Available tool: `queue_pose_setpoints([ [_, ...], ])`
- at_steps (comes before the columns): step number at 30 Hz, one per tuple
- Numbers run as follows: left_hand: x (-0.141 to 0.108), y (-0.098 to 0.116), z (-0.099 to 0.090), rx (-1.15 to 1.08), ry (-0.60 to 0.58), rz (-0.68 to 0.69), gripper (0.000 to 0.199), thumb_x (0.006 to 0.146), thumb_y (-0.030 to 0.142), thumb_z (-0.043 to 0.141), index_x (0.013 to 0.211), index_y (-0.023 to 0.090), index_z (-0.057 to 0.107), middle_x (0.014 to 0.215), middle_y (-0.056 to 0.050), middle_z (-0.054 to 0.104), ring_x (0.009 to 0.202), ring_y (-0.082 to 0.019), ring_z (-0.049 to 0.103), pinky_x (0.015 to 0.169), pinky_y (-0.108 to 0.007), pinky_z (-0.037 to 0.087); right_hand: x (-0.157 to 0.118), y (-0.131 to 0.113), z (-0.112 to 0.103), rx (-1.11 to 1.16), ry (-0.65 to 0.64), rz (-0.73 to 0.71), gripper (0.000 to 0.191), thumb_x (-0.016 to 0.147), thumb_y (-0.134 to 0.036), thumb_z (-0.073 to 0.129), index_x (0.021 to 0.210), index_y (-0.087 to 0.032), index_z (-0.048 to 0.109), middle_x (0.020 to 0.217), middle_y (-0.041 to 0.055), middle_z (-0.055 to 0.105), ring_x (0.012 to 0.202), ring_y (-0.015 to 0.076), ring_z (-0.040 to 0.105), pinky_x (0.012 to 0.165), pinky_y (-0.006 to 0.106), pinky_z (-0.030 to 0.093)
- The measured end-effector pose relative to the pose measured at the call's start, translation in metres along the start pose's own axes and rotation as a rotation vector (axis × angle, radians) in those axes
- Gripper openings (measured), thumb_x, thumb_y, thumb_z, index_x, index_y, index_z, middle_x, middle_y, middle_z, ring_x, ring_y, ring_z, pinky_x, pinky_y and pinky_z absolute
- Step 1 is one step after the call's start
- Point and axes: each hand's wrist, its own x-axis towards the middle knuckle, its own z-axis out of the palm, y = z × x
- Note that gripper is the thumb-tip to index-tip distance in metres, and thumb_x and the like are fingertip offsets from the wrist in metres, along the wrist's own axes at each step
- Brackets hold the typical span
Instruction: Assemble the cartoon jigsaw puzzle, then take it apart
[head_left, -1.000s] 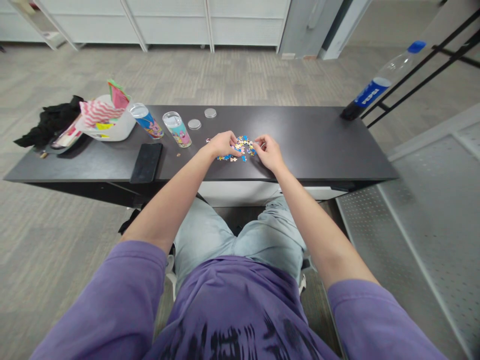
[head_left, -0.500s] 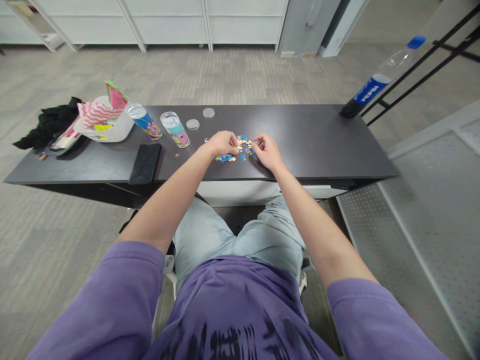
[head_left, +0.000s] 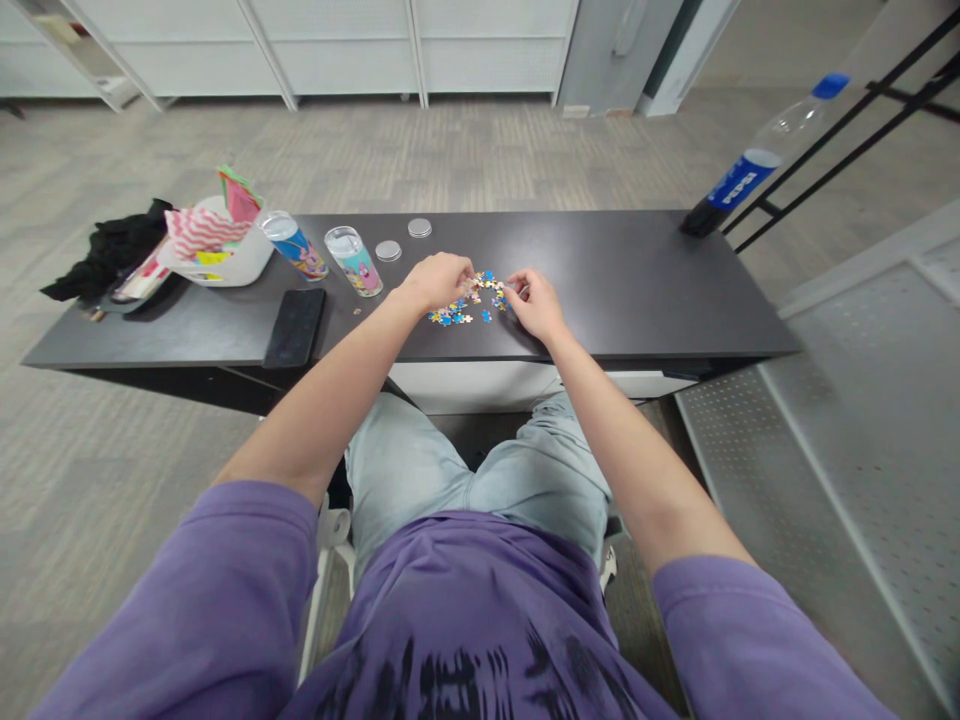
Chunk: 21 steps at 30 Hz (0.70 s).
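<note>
Several small jigsaw puzzle pieces [head_left: 450, 315] in blue, yellow and white lie loose near the front of the dark table. Behind them, a curved strip of joined puzzle pieces [head_left: 489, 281] runs between my hands. My left hand [head_left: 442, 280] bends over the left end of this strip, its fingers turned down; what its fingertips touch is hidden. At the strip's right end rests my right hand [head_left: 534, 302], thumb and forefinger curled close together against the pieces. Whether a piece is between those fingers is too small to make out.
Left of the pieces stand two clear printed canisters [head_left: 354, 262], with two round silver lids [head_left: 388, 251] behind. A black phone [head_left: 295, 327] lies at the front edge. A white basket [head_left: 232, 262] is far left, a Pepsi bottle [head_left: 739, 185] at the back right.
My left hand has shifted slightly up and left, away from the inner side of the strip. My right hand has stayed in place. The view has turned a little.
</note>
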Motion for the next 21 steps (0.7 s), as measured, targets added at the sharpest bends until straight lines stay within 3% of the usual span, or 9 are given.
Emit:
queue_pose_setpoints([
  [5, -0.004, -0.011, -0.009, 0.029, 0.044, -0.076, 0.035, 0.1, 0.027, 0.083, 0.134, 0.03, 0.092, 0.14, -0.013, 0.087, 0.128, -0.035, 0.083, 0.118, -0.051, 0.067, 0.001, 0.003, 0.001, -0.011, -0.011, -0.001, 0.027, 0.121, -0.049, 0.09, 0.125, -0.023, 0.081, 0.112, 0.0023, 0.081, 0.095, 0.023, 0.075, 0.1, 0.045, 0.068],
  [8, -0.009, -0.01, -0.01, 0.073, -0.016, -0.118, 0.042, 0.097, 0.044, 0.094, 0.135, 0.026, 0.092, 0.157, -0.017, 0.08, 0.139, -0.04, 0.081, 0.127, -0.054, 0.065, 0.002, 0.006, 0.002, -0.015, -0.015, -0.003, 0.026, 0.121, -0.046, 0.091, 0.126, -0.023, 0.082, 0.112, 0.002, 0.08, 0.095, 0.0229, 0.075, 0.099, 0.044, 0.068],
  [11, -0.012, -0.004, -0.009, 0.109, -0.101, -0.16, 0.059, 0.091, 0.062, 0.103, 0.138, 0.027, 0.092, 0.16, -0.017, 0.081, 0.149, -0.044, 0.079, 0.136, -0.057, 0.061, 0.002, 0.007, 0.002, -0.019, -0.017, -0.006, 0.026, 0.121, -0.045, 0.091, 0.126, -0.022, 0.082, 0.113, 0.0021, 0.081, 0.096, 0.0231, 0.076, 0.1, 0.045, 0.069],
  [17, -0.011, 0.01, -0.006, 0.126, -0.159, -0.24, 0.047, 0.096, 0.051, 0.102, 0.137, 0.029, 0.094, 0.17, -0.016, 0.08, 0.16, -0.046, 0.075, 0.142, -0.063, 0.057, 0.001, 0.008, 0.001, -0.021, -0.021, -0.012, 0.025, 0.122, -0.045, 0.091, 0.127, -0.022, 0.083, 0.113, 0.0022, 0.081, 0.096, 0.0227, 0.077, 0.099, 0.044, 0.07],
  [21, -0.01, 0.014, -0.007, 0.095, -0.173, -0.262, 0.047, 0.098, 0.045, 0.105, 0.139, 0.027, 0.09, 0.162, -0.015, 0.085, 0.154, -0.041, 0.079, 0.139, -0.061, 0.06, 0.001, 0.007, 0.001, -0.013, -0.018, -0.01, 0.029, 0.122, -0.049, 0.09, 0.127, -0.022, 0.082, 0.113, 0.0023, 0.08, 0.095, 0.0228, 0.076, 0.099, 0.044, 0.069],
])
